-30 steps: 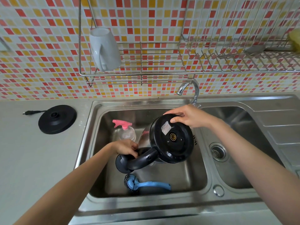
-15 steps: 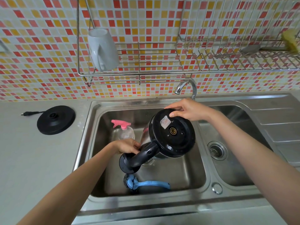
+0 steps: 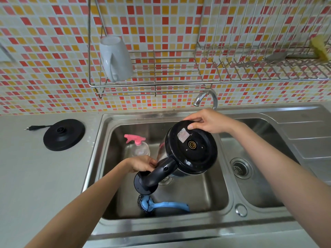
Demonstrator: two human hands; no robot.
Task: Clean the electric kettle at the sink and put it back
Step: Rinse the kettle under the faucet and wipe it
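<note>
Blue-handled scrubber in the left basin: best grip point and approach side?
Grip the scrubber by its blue handle, coming from above at the right end. It lies flat on the basin floor, handle pointing right and uncovered, while its wire head sits just under the hanging lid of the kettle. The left hand and right hand both hold the kettle, so free one first.

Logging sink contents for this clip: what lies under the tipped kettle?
Below the kettle, part of the drain shows, and a blue brush lies nearer the front. The kettle and its open lid cover the rest of that floor.
</note>
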